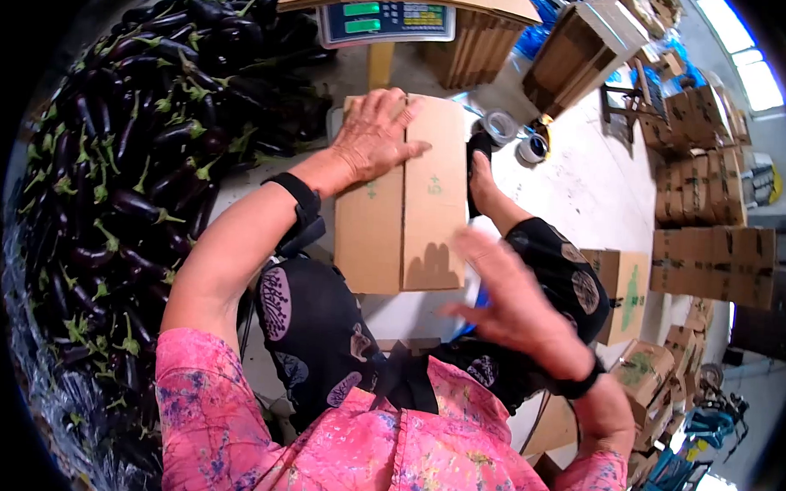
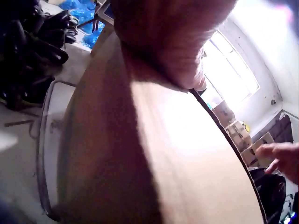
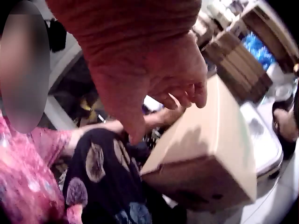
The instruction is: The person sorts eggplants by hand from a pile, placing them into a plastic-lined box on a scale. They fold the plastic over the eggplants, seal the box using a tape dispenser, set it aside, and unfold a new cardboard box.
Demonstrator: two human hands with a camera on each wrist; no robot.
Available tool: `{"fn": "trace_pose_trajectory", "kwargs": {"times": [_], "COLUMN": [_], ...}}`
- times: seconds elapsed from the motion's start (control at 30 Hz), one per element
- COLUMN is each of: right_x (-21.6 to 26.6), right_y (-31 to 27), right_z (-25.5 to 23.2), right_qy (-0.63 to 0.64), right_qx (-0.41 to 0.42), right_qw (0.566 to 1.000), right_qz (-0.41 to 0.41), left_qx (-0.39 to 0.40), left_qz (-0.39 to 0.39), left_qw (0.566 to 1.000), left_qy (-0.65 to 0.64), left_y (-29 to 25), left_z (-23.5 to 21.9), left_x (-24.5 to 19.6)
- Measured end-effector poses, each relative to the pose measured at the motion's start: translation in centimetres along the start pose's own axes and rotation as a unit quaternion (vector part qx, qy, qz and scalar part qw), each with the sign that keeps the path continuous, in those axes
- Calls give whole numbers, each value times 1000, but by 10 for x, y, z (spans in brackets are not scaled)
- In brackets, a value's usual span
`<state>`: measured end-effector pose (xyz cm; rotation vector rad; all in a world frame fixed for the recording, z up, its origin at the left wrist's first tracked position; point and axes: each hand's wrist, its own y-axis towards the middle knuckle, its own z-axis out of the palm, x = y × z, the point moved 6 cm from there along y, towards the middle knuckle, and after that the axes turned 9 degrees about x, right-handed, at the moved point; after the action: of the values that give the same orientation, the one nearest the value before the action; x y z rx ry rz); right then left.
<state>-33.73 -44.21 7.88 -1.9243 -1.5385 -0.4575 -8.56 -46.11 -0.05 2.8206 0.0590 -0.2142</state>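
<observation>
A closed cardboard box [image 1: 367,236] with green print stands between the person's knees, its two top flaps meeting at a centre seam. The left hand [image 1: 375,141] rests across the far end of the flaps, fingers spread flat and thumb over the seam. In the left wrist view that hand [image 2: 168,42] touches the top of the box [image 2: 187,154]. Blurred, the right hand [image 1: 516,310] is in the air at the box's near right corner, fingers extended and holding nothing. The right wrist view has this hand [image 3: 145,70] above and beside the box [image 3: 224,121], apart from it.
A large heap of eggplants [image 1: 135,202] lies at the left. Beyond the box is a scale display [image 1: 388,22], with folded cardboard [image 1: 478,54] beside it. Tape rolls [image 1: 500,126] lie right of the box. Stacked cartons [image 1: 713,261] stand farther right.
</observation>
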Motion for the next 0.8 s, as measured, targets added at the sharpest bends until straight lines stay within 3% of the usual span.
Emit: {"fn": "trace_pose_trajectory", "kwargs": {"times": [0.03, 0.07, 0.1, 0.13, 0.17, 0.27, 0.3, 0.33, 0.37, 0.4, 0.43, 0.57, 0.6, 0.67, 0.73, 0.8], "right_x": [3, 14, -5, -20, -35, -71, -99, -133, -154, -172, -196, -276, -302, -323, -340, -342], "right_y": [-19, -30, -55, -67, -74, -74, -75, -82, -89, -93, -101, -148, -160, -164, -153, -129], "right_z": [-36, -75, -97, -119, -139, -163, -153, -140, -126, -107, -92, -35, -16, 10, 38, 50], "right_qy": [3, 61, 115, 197, 240, 178, 183, 185, 177, 172, 139, 112, 143, -36, -7, -94], "right_qx": [-70, -85, -130, -179, -201, -212, -196, -182, -156, -129, -126, -120, -99, -58, -44, 29], "right_qw": [997, 988, 965, 952, 937, 938, 938, 937, 938, 938, 937, 917, 894, 901, 903, 885], "right_qz": [41, 112, 198, 149, 153, 209, 221, 234, 253, 271, 295, 364, 413, 429, 427, 455], "left_qx": [14, 27, 42, 41, 44, 27, 12, 71, 52, 95, 44, 7, 9, 15, 24, 43], "left_qz": [-16, -36, -46, -50, -51, -38, -28, -36, -34, -50, -32, -4, 4, 18, 22, 20], "left_qw": [1000, 999, 998, 998, 998, 999, 999, 997, 998, 994, 998, 1000, 1000, 1000, 999, 999], "left_qy": [-5, -6, -8, -12, -15, 15, 25, -7, 11, 11, 31, 8, 8, -4, -22, -2], "left_y": [2, 5, 7, 7, 7, 6, 8, 11, 12, 16, 19, 33, 38, 49, 58, 57], "left_z": [1, 0, 2, 2, 4, 17, 23, 20, 21, 14, 13, 11, 12, 15, 13, 14], "left_x": [-1, 1, 4, 6, 7, 13, 13, 11, 11, 6, 5, -11, -15, -24, -37, -37]}}
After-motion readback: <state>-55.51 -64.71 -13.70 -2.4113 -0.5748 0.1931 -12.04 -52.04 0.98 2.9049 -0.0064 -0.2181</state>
